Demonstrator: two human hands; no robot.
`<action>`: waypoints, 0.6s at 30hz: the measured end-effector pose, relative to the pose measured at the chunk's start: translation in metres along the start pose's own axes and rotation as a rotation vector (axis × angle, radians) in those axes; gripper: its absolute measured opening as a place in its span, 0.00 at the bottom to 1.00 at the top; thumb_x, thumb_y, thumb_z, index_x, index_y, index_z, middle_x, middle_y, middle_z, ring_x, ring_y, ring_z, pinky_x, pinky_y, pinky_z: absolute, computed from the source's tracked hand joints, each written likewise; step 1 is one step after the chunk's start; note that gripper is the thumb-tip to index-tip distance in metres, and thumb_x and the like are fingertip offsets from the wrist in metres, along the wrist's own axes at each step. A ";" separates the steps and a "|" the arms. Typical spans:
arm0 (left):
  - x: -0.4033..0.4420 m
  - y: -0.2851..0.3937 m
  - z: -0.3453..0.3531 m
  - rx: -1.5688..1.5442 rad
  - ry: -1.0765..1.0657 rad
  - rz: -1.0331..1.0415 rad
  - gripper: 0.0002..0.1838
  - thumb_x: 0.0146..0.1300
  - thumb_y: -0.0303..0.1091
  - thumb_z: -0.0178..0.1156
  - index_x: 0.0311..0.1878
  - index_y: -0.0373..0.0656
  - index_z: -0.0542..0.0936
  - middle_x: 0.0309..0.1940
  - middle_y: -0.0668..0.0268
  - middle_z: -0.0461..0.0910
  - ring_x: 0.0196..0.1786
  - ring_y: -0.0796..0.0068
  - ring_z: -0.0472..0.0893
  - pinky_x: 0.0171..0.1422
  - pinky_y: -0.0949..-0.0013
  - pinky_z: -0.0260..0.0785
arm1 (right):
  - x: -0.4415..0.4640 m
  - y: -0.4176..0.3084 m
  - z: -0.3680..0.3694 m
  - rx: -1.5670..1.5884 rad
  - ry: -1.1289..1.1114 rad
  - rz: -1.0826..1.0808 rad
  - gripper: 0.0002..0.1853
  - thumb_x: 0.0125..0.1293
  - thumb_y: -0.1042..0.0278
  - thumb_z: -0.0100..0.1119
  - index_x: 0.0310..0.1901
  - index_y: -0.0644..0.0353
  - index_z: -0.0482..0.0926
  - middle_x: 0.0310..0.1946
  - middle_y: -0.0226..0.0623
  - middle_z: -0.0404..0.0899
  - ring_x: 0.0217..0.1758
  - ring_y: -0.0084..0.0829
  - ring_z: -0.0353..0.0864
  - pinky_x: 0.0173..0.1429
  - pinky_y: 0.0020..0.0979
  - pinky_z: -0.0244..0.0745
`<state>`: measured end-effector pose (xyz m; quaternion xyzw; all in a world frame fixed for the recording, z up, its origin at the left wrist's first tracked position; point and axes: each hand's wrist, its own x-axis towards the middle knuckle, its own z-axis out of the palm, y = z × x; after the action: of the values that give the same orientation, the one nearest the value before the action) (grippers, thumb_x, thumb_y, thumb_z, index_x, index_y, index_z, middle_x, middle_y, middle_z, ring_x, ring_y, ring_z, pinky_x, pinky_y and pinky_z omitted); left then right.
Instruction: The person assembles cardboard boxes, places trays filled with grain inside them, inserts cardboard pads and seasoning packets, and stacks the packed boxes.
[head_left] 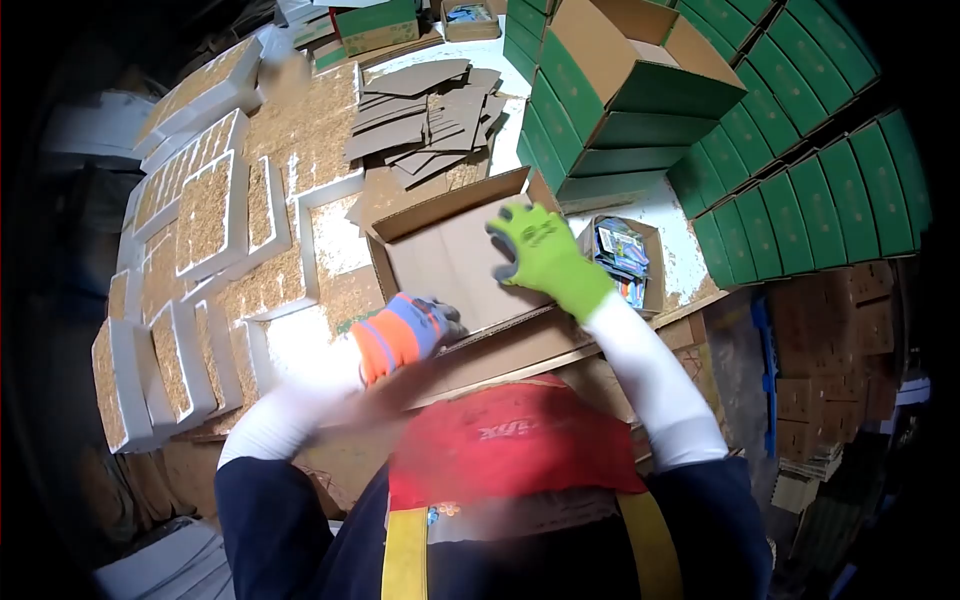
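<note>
An open cardboard box [440,250] with a flat brown bottom lies on the table in front of me. My left hand [410,332], in an orange, blue and grey glove, is at the near left corner of the box, its fingers curled over the rim. Above the right part of the box is my right hand [540,250], in a bright green glove with grey fingertips. Its fingers are bent a little and spread apart, with nothing visible in them; whether they touch the bottom I cannot tell.
Cut cardboard pieces [430,115] lie in a loose pile behind the box. White trays of tan, grainy material [210,215] crowd the left side. Green cartons [800,200] are stacked at the right. A small box of colourful packets [622,255] stands beside my right wrist.
</note>
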<state>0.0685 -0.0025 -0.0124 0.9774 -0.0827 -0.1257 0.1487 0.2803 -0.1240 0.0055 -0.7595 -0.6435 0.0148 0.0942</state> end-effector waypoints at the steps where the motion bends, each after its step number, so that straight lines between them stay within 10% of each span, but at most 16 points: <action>1: -0.007 0.004 -0.004 -0.001 -0.005 -0.003 0.16 0.58 0.35 0.52 0.49 0.51 0.80 0.48 0.65 0.79 0.51 0.60 0.78 0.51 0.61 0.73 | 0.004 0.010 0.042 -0.260 -0.170 -0.019 0.27 0.48 0.59 0.68 0.51 0.57 0.76 0.54 0.43 0.74 0.57 0.44 0.73 0.60 0.44 0.68; 4: -0.036 0.012 -0.045 -0.138 0.539 -0.022 0.19 0.55 0.27 0.60 0.52 0.45 0.79 0.51 0.62 0.80 0.51 0.57 0.79 0.55 0.62 0.72 | -0.011 0.009 -0.024 0.398 0.174 -0.012 0.22 0.53 0.67 0.65 0.51 0.59 0.77 0.53 0.43 0.75 0.55 0.39 0.76 0.58 0.39 0.72; 7: -0.080 -0.011 0.000 -0.821 1.026 -0.721 0.19 0.57 0.24 0.61 0.53 0.43 0.79 0.51 0.65 0.80 0.54 0.69 0.78 0.57 0.67 0.71 | -0.035 0.060 -0.037 0.997 0.441 0.220 0.18 0.54 0.76 0.65 0.49 0.63 0.77 0.47 0.38 0.77 0.51 0.29 0.79 0.51 0.28 0.77; 10: -0.044 -0.025 0.054 -0.684 1.140 -0.557 0.33 0.57 0.21 0.61 0.68 0.41 0.64 0.67 0.65 0.65 0.64 0.71 0.69 0.65 0.68 0.65 | -0.029 0.106 0.058 1.242 0.164 0.360 0.33 0.53 0.72 0.68 0.61 0.62 0.67 0.55 0.39 0.71 0.54 0.30 0.76 0.53 0.28 0.75; 11: -0.022 -0.039 0.090 -1.174 1.197 -0.438 0.44 0.55 0.26 0.65 0.73 0.39 0.53 0.71 0.61 0.56 0.70 0.63 0.62 0.71 0.64 0.58 | -0.020 0.103 0.079 1.291 -0.001 0.382 0.41 0.51 0.69 0.71 0.66 0.62 0.61 0.59 0.40 0.68 0.54 0.32 0.76 0.53 0.29 0.75; 13: 0.025 -0.034 0.110 -0.940 1.250 -0.806 0.59 0.44 0.43 0.76 0.73 0.34 0.49 0.69 0.48 0.55 0.72 0.56 0.59 0.74 0.58 0.53 | 0.000 0.065 0.112 0.330 0.155 0.222 0.56 0.43 0.59 0.77 0.71 0.59 0.50 0.65 0.40 0.61 0.54 0.33 0.76 0.52 0.30 0.76; 15: 0.036 -0.036 0.121 -0.802 1.124 -1.116 0.56 0.43 0.47 0.76 0.70 0.32 0.56 0.67 0.48 0.60 0.70 0.57 0.62 0.71 0.59 0.56 | 0.011 0.084 0.146 0.342 0.188 0.314 0.61 0.38 0.47 0.79 0.71 0.59 0.52 0.65 0.41 0.62 0.58 0.36 0.73 0.57 0.35 0.73; 18: 0.032 -0.032 0.113 -0.883 1.099 -1.205 0.48 0.44 0.49 0.75 0.64 0.31 0.66 0.59 0.48 0.71 0.60 0.59 0.72 0.64 0.61 0.64 | 0.000 0.071 0.123 1.526 -0.176 0.682 0.45 0.52 0.53 0.73 0.66 0.65 0.61 0.50 0.36 0.78 0.49 0.26 0.79 0.46 0.29 0.78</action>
<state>0.0724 -0.0094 -0.1340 0.6324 0.5767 0.2793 0.4353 0.3314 -0.1197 -0.1265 -0.6363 -0.1969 0.5329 0.5219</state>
